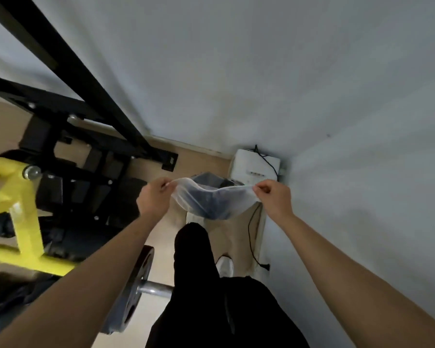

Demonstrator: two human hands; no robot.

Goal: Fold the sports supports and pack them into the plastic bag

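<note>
A clear plastic bag (234, 198) hangs in the air in front of me, stretched between both hands. Dark blue-black sports supports (212, 205) show through its sagging bottom. My left hand (153, 197) pinches the bag's left top corner. My right hand (271, 197) pinches the right top corner. Both arms reach forward at about the same height. How the supports are folded inside is hidden by the cloudy plastic.
A black and yellow gym machine (23, 197) fills the left side. A barbell with a weight plate (136, 285) lies by my black-trousered legs (194, 249). A white box (256, 167) with a black cable (251, 237) sits in the wall corner, a grey bin (206, 177) beside it.
</note>
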